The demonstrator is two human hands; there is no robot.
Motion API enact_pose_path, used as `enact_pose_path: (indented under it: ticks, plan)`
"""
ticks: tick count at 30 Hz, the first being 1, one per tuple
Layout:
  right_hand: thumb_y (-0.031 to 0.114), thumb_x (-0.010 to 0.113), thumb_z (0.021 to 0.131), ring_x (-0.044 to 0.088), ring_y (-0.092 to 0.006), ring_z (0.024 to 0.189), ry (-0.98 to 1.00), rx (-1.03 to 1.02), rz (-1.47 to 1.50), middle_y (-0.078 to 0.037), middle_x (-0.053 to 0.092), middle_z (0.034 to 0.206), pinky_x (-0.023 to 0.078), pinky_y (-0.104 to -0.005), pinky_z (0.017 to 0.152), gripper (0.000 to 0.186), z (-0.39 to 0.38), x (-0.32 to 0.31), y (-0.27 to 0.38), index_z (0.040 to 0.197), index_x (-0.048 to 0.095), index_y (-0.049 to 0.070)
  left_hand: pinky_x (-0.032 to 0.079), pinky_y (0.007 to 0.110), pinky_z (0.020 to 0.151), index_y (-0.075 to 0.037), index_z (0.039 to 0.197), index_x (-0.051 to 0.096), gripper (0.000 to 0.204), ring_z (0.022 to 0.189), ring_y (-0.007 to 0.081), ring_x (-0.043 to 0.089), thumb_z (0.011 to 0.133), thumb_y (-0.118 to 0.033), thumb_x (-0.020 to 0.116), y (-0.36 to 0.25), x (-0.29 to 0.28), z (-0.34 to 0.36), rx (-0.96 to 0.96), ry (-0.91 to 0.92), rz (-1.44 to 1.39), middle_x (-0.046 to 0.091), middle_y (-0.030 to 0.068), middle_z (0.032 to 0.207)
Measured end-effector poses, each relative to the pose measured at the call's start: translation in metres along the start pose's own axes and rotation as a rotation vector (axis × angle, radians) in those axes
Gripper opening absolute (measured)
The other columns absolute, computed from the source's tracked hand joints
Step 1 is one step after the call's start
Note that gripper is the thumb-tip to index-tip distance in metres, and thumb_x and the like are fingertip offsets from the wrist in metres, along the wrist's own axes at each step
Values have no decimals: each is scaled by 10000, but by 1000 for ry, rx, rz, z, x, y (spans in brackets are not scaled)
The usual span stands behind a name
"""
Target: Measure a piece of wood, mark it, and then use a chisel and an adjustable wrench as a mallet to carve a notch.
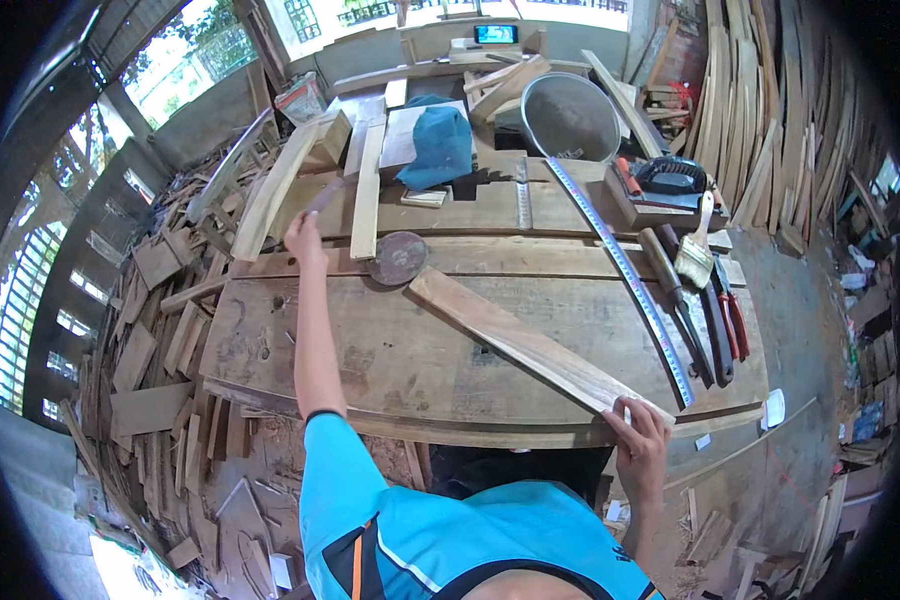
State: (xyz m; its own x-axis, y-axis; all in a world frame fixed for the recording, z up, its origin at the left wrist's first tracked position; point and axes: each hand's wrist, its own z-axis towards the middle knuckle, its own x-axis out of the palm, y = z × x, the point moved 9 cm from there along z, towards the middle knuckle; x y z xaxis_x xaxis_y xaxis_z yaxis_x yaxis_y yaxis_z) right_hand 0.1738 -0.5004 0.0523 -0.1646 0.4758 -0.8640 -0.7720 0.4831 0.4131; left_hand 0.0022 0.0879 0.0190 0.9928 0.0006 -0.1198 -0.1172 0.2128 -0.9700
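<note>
A long narrow wooden board [530, 335] lies slantwise across the workbench [370, 340], its near end jutting to the front right edge. My right hand [638, 428] is closed on that near end, fingers on top. Reaching far to the left, my left hand [305, 240] is closed around one end of a thin greyish-purple strip [326, 194] whose kind I cannot make out. A round reddish-brown disc [400, 258] lies by the board's far end. Close to my left hand are a curved wooden piece [280, 190] and an upright-lying pale slat [367, 200].
On the right lie a steel ruler [625, 270], a paintbrush [696, 255], a chisel-like tool [675, 295] and red-handled pliers [735, 325]. A round metal basin [570, 118] and a blue cloth [438, 148] sit at the back. Scrap wood [160, 400] is heaped at left.
</note>
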Motion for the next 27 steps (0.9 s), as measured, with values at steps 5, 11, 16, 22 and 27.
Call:
enact_pose_path:
  ticks: [5, 11, 16, 22, 27]
  plan:
    - [-34, 555, 717, 508, -267, 959, -145, -11, 174, -109, 560, 991, 420, -346, 770, 222, 10, -23, 24, 910, 617, 58, 449, 215, 670, 17, 923, 496, 178, 744, 124, 521, 750, -18, 475, -97, -26, -128, 52, 86, -814, 530, 51, 879]
    - [-16, 534, 756, 552, -176, 805, 174, -162, 1247, -107, 568, 900, 415, -219, 680, 191, 48, 26, 81, 941, 580, -2, 385, 206, 437, -46, 770, 528, 243, 564, 95, 468, 601, 76, 403, -124, 45, -365, -213, 803, -474, 495, 15, 713]
    - [49, 458, 839, 555, -169, 780, 170, 128, 1662, -116, 564, 925, 428, -219, 685, 205, 36, 54, 61, 1014, 531, -27, 416, 266, 549, -47, 781, 550, 207, 627, 201, 506, 620, 53, 465, -175, 54, -396, 512, 860, -349, 502, 78, 731]
    - [205, 453, 715, 570, -229, 874, 539, 456, 2131, -174, 548, 996, 476, -373, 796, 467, 8, 85, 50, 1097, 451, -64, 436, 293, 552, -51, 838, 559, 161, 618, 169, 534, 682, -22, 531, -169, 79, -383, 447, 936, -158, 531, 82, 682]
    - [192, 444, 794, 553, -248, 933, 315, 332, 2312, -161, 521, 1056, 490, -383, 795, 399, 20, 68, 57, 1132, 431, -20, 447, 268, 573, -77, 1037, 509, 310, 644, 141, 558, 763, -192, 595, -153, 92, -405, 236, 1095, -202, 575, 113, 743]
